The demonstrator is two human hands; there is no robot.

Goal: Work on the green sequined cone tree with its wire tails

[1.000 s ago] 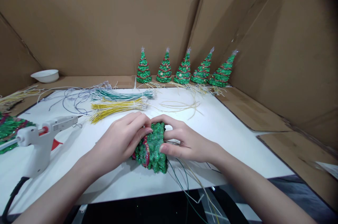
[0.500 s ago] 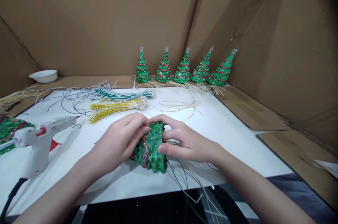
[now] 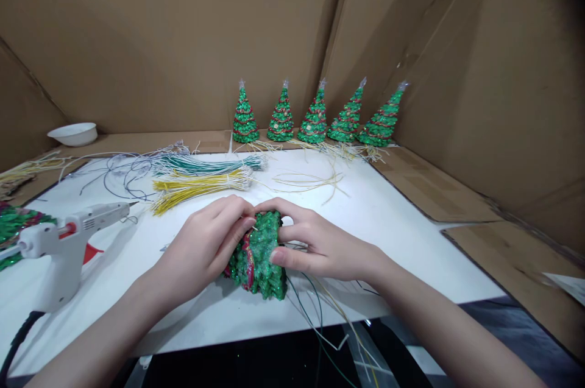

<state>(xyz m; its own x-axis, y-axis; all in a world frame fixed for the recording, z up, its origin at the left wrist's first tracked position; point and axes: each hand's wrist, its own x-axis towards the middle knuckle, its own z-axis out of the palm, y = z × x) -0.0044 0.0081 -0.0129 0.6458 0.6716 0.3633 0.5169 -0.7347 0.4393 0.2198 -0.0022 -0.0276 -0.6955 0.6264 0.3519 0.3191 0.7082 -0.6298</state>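
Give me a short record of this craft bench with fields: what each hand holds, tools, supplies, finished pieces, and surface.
left hand: left hand grips the green glittery cone tree with red trim, fingers at its top
right hand: right hand clasps the same tree from the other side
tool: white hot glue gun standing at the left
supplies: bundle of green wires; bundle of yellow wires
finished pieces: row of five small green trees by the cardboard wall
other: white bowl far left
surface: white board
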